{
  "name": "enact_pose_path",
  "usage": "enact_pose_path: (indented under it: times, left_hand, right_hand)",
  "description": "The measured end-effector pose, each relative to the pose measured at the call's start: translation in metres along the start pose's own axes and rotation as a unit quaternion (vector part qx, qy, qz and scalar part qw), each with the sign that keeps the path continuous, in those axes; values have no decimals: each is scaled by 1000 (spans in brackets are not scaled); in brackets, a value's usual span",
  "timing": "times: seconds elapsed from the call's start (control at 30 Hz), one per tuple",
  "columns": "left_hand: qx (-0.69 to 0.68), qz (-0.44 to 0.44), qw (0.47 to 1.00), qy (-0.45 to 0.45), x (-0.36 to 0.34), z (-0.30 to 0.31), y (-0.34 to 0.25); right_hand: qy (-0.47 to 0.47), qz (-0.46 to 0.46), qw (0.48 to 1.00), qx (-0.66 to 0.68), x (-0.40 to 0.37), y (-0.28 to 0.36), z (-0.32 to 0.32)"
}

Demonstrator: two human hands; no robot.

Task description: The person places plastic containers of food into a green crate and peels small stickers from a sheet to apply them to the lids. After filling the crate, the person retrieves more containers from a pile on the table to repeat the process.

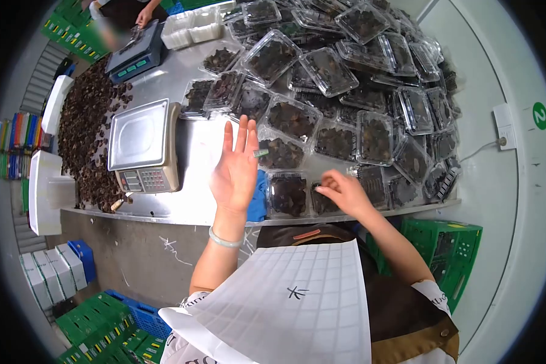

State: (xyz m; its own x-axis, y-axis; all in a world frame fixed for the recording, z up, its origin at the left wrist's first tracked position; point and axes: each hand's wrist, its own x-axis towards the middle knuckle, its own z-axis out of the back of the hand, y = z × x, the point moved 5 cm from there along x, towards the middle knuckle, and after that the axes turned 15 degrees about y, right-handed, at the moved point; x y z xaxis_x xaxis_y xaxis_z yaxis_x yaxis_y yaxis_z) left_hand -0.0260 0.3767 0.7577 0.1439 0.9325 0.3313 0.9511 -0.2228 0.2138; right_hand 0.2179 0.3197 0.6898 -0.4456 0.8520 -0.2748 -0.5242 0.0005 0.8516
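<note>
My left hand (235, 173) is raised palm up over the steel table (195, 182), fingers stretched out. A small green-and-white label (261, 153) clings at its thumb side. Lower right, my right hand (344, 190) has loosely curled fingers, with a gap between thumb and forefinger and nothing visible between them. It hovers over a closed clear box (323, 205) of dark pieces at the table's front edge. Another such box (287, 195) lies left of it, beside a blue cloth (258, 197). A large white gridded sheet (297, 294) lies across my lap.
Many filled clear boxes (337, 141) pile up right. Left are a scale (141, 136), loose dark pieces (88, 115) and a second scale (136, 54), near a co-worker's hand (144, 16). Empty boxes (191, 30) stand behind. A green crate (452, 242) is right, below.
</note>
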Motion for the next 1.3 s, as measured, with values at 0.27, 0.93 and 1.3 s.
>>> enact_pose_path:
  times: [0.27,0.93,1.3]
  left_hand:
    - [1,60,990,-124,-9,32,33]
    - [776,343,486,-212,-69,116,-25]
    - [728,372,541,-198,-120,172,-30]
  right_hand:
    - [-70,73,991,87,34,100,14]
    - [-82,-152,921,349,-36,-28,-21]
    - [-142,-181,969,93,58,-44,-104]
